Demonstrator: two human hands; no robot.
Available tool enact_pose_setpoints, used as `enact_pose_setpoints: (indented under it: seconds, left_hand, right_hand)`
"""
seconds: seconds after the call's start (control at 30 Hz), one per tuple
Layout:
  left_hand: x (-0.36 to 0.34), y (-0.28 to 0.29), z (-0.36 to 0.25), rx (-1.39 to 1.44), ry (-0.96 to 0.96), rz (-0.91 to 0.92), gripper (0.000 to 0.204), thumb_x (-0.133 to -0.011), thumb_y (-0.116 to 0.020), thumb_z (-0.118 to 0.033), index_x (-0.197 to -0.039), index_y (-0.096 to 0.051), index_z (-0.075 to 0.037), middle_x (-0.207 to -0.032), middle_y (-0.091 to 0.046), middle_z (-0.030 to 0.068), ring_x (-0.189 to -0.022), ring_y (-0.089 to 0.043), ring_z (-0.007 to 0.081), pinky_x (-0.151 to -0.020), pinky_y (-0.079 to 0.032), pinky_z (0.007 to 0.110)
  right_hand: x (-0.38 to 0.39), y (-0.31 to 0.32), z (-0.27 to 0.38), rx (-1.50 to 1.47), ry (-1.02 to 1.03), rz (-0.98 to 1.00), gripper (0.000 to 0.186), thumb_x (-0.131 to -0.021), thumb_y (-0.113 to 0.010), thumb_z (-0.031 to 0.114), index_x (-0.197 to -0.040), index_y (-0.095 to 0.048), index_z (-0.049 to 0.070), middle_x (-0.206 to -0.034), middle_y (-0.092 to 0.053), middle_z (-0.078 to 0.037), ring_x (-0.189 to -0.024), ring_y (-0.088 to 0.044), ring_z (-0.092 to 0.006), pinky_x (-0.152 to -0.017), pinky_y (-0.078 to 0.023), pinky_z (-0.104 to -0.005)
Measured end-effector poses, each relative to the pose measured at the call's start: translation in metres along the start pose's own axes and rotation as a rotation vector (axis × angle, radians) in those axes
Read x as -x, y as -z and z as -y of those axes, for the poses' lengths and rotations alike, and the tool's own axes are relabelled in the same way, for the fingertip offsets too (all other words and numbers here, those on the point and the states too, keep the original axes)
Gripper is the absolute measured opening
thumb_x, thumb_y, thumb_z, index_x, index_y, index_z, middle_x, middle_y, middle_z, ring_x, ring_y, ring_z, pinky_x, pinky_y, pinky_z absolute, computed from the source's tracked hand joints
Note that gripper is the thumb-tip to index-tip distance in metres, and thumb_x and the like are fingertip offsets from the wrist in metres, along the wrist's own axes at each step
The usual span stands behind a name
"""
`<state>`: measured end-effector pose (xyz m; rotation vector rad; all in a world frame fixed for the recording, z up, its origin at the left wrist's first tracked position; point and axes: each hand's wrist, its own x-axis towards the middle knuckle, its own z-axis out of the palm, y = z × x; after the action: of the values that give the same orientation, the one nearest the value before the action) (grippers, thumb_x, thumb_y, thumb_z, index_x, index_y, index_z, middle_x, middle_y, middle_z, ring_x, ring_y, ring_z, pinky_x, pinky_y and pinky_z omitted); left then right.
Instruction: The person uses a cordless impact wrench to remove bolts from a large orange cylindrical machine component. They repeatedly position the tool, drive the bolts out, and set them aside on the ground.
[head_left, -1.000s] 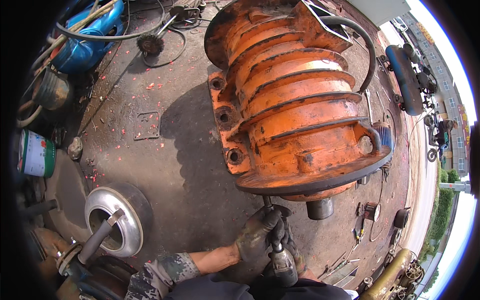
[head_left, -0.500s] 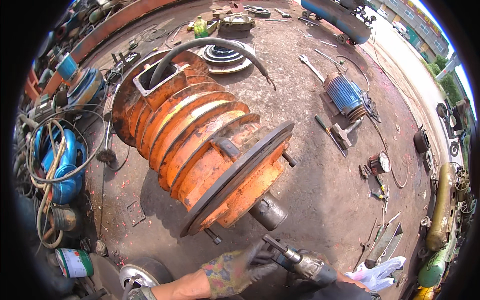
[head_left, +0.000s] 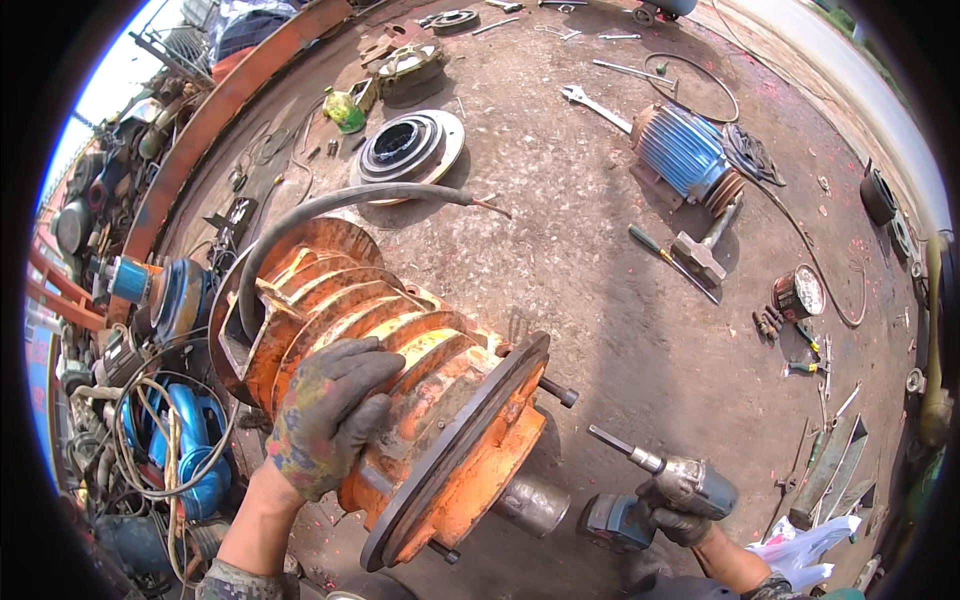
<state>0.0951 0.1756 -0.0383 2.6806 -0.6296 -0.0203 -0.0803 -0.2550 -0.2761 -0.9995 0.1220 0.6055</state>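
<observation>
A ribbed orange motor [head_left: 425,420] lies on the ground in front of me, its dark round flange [head_left: 458,448] and thick steel shaft [head_left: 535,503] toward the lower right. My left hand [head_left: 335,415], in a patterned glove with dark fingers, grips the ribbed body from above. Two bolts, one upper [head_left: 560,392] and one lower [head_left: 444,551], stick out of the flanged end. My right hand [head_left: 682,522], in a dark glove, holds a cordless impact wrench [head_left: 708,490]. Its long bit [head_left: 615,443] points toward the upper bolt, apart from it. A thick black cable [head_left: 370,193] arches out of the motor.
Beyond lie a stepped round cover [head_left: 412,150] and a green bottle [head_left: 343,112]. On the right are a blue motor [head_left: 685,150], a sledgehammer [head_left: 702,255], a screwdriver [head_left: 665,258] and a tin can [head_left: 798,292]. Blue pump parts [head_left: 195,450] and hoses crowd the left.
My left hand has gone from the wrench's bit to the motor body. The motor has rolled, its rectangular opening turning leftward. The wrench has moved right, and the whole view has shifted.
</observation>
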Motion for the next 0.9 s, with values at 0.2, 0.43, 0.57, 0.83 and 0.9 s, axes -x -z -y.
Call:
enact_pose_setpoints:
  seconds: [0.2, 0.43, 0.57, 0.83, 0.9]
  left_hand:
    - [-0.012, -0.011, 0.013, 0.047, 0.125, 0.157, 0.036, -0.098, -0.062, -0.024, -0.127, -0.071, -0.004, -0.129, -0.07, 0.0162, -0.132, -0.056, 0.0444, -0.113, -0.042, 0.053]
    - [-0.022, -0.012, 0.006, -0.011, 0.232, 0.222, 0.047, -0.105, -0.051, -0.04, -0.12, -0.075, -0.003, -0.121, -0.073, 0.0183, -0.13, -0.059, 0.0444, -0.113, -0.043, 0.056]
    - [-0.021, -0.012, 0.003, -0.027, 0.28, 0.208, 0.051, -0.107, -0.047, -0.043, -0.117, -0.077, -0.003, -0.119, -0.074, 0.0178, -0.131, -0.059, 0.0443, -0.115, -0.042, 0.056]
    - [-0.02, -0.02, 0.007, -0.036, 0.264, 0.199, 0.055, -0.11, -0.041, -0.043, -0.119, -0.074, 0.0, -0.122, -0.072, 0.0188, -0.131, -0.058, 0.0454, -0.114, -0.042, 0.056]
    - [-0.019, -0.02, 0.005, -0.016, 0.256, 0.174, 0.054, -0.11, -0.042, -0.042, -0.119, -0.074, 0.0, -0.122, -0.072, 0.0192, -0.131, -0.057, 0.0467, -0.114, -0.043, 0.057]
  right_hand:
    - [-0.021, 0.011, -0.018, -0.247, -0.126, -0.007, 0.054, -0.09, -0.084, 0.022, -0.134, -0.062, 0.0, -0.106, -0.069, -0.005, -0.099, -0.063, -0.0147, -0.084, -0.051, -0.0317]
    - [-0.035, 0.016, -0.013, -0.248, -0.165, -0.034, 0.049, -0.088, -0.085, 0.019, -0.129, -0.065, 0.0, -0.093, -0.065, -0.003, -0.086, -0.061, -0.0134, -0.076, -0.049, -0.032]
    - [-0.043, 0.012, -0.01, -0.25, -0.162, -0.026, 0.046, -0.086, -0.087, 0.017, -0.125, -0.066, 0.002, -0.087, -0.063, -0.002, -0.08, -0.06, -0.0132, -0.073, -0.049, -0.0315]
    - [-0.036, 0.015, -0.01, -0.224, -0.443, -0.158, 0.028, -0.087, -0.085, 0.021, -0.098, -0.064, 0.007, -0.088, -0.063, -0.004, -0.079, -0.06, -0.0152, -0.071, -0.051, -0.0359]
    - [-0.032, 0.019, -0.022, -0.14, -0.372, -0.074, 0.029, -0.09, -0.082, 0.027, -0.102, -0.065, 0.006, -0.093, -0.065, -0.006, -0.084, -0.063, -0.0182, -0.075, -0.053, -0.0376]
